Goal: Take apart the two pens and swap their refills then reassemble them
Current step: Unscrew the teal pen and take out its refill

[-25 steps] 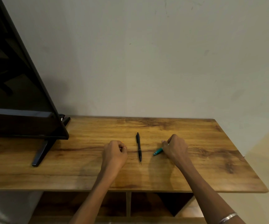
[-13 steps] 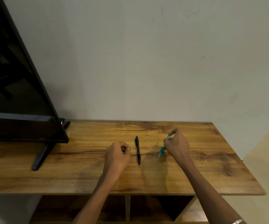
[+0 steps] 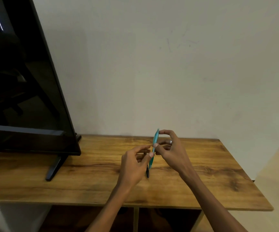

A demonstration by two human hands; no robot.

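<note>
A teal pen [image 3: 155, 143] is held nearly upright above the wooden table [image 3: 202, 173]. My right hand [image 3: 170, 148] pinches its upper half between thumb and fingers. My left hand [image 3: 133, 163] pinches its lower half from the left. A black pen [image 3: 147, 173] lies on the table below; only its near tip end shows, the remainder is hidden behind my left hand and the teal pen.
A large dark TV screen [image 3: 18, 89] stands on the table's left part, its black foot [image 3: 55, 166] reaching toward the front. A pale wall rises behind the table. Open shelf compartments [image 3: 167, 220] lie under the tabletop.
My right hand lifted the teal pen off the table and turned it upright. My left hand rose from the table and took hold of its lower half.
</note>
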